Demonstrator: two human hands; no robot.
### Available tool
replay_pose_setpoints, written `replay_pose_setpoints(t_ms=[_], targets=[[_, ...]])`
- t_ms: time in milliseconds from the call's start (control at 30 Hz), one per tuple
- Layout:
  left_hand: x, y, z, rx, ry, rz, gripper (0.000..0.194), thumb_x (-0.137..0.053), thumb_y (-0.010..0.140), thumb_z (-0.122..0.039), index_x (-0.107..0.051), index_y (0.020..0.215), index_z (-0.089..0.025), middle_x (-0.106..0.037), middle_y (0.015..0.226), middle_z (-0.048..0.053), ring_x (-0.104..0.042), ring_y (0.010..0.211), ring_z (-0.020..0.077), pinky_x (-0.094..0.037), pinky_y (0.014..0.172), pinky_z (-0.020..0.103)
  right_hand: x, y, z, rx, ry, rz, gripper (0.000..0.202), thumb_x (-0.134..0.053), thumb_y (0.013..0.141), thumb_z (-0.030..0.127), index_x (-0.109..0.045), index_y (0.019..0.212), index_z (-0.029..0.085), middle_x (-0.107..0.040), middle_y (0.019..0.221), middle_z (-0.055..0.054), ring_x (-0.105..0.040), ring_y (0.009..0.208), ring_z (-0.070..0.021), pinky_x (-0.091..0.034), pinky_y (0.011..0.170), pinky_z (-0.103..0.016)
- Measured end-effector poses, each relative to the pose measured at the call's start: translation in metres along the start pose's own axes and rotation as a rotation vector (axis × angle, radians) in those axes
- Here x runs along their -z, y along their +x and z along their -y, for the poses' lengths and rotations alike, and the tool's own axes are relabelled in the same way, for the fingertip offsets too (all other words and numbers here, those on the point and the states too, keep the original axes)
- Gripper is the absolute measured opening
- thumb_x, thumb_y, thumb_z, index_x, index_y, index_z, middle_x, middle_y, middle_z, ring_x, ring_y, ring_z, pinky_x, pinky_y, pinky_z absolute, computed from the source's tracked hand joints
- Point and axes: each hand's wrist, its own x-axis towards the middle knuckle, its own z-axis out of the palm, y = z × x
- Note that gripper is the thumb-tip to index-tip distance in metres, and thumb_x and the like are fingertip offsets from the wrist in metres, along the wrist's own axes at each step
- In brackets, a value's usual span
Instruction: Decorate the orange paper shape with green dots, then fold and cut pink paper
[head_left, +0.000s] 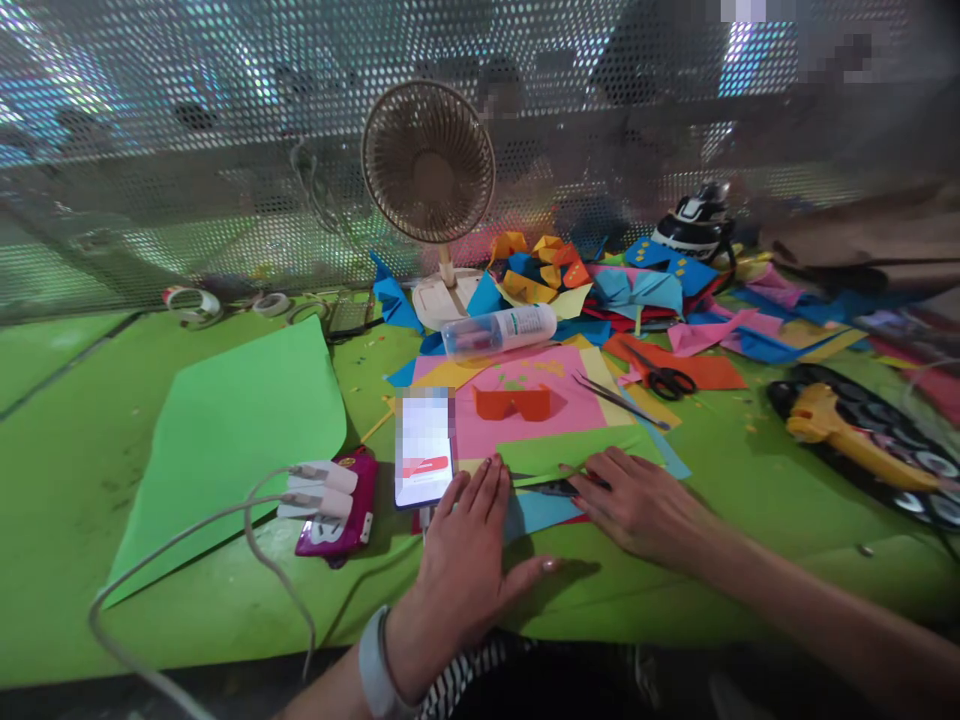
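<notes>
My left hand point(469, 535) lies flat with its fingers stretched out, the fingertips on the paper's lower left edge beside a lit phone point(424, 450). My right hand point(637, 505) is closed, its fingers curled over a slim dark object point(555, 488) that I cannot make out, at the lower edge of a green paper sheet point(577, 450). Blue paper point(544, 512) shows between the hands. Above them, an orange paper cutout shaped like glasses point(512, 403) rests on pink paper point(469, 432). Tweezers point(619, 400) lie to its right.
A clear bottle point(499, 330), a fan point(431, 165) and folded paper pieces point(637, 288) stand behind. Black scissors point(664, 380) lie at right, near a yellow-handled tool point(855, 435). At left are a large green sheet point(240, 430), a purple power strip point(352, 505) and white cables point(259, 540).
</notes>
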Motion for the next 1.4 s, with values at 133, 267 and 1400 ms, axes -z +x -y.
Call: replay_pose_setpoints(t_ms=[133, 267, 1400], targets=[[0.002, 0.001, -0.002, 0.016, 0.0, 0.009, 0.095, -0.026, 0.08, -0.077, -0.04, 0.137, -0.003, -0.04, 0.143, 0.022, -0.037, 0.133, 0.0314, -0.032, 0.107, 0.047, 0.001, 0.0, 0.0, 0.013, 0.003, -0.013, 0.025, -0.044, 0.095, 0.029, -0.061, 0.107, 0.017, -0.059, 0.091, -0.009, -0.054, 0.086, -0.0218, -0.046, 0.065, -0.032], [0.002, 0.002, -0.002, 0.017, 0.014, -0.005, 0.093, -0.028, 0.08, -0.077, -0.042, 0.137, -0.005, -0.041, 0.143, 0.021, -0.04, 0.131, 0.032, -0.034, 0.106, 0.049, 0.001, 0.0, -0.001, 0.027, 0.001, -0.023, 0.025, -0.045, 0.094, 0.028, -0.06, 0.11, 0.017, -0.059, 0.091, -0.009, -0.054, 0.086, -0.0221, -0.045, 0.066, -0.033], [0.019, 0.074, -0.01, -0.12, -0.222, 0.011, 0.011, -0.046, 0.086, -0.016, -0.056, 0.085, -0.02, -0.06, 0.091, 0.008, -0.058, 0.086, 0.0224, -0.051, 0.072, 0.037, 0.021, -0.061, -0.072, -0.034, 0.166, -0.034, 0.032, -0.049, 0.093, 0.028, -0.058, 0.123, 0.019, -0.063, 0.098, -0.009, -0.059, 0.088, -0.0184, -0.05, 0.071, -0.031]])
